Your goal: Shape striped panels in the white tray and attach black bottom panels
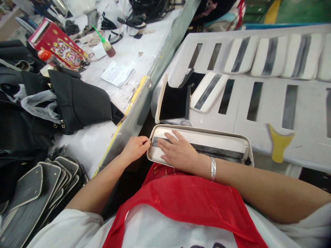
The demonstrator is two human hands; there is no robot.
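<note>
In front of my red apron lies a long, white rounded panel (217, 141) with a dark strip along its middle and a raised pale rim. My right hand (178, 150) rests flat on it, fingers spread, over the left half of the dark strip. At the panel's left end my left hand (138, 148) pinches the rim between thumb and fingertips; whether it holds anything besides the edge is hidden. Just beyond the panel stands an open piece with a black inside (173, 103), and beside that a white panel with a dark stripe (209, 92) lies tilted.
Several striped white panels (270, 57) lie on the slotted white table (238, 120), with a yellow piece (280, 144) near its front edge. Black bags (80, 100), a red box (58, 44), a green-tipped bottle (108, 47) and stacked dark panels (49, 179) occupy the left table.
</note>
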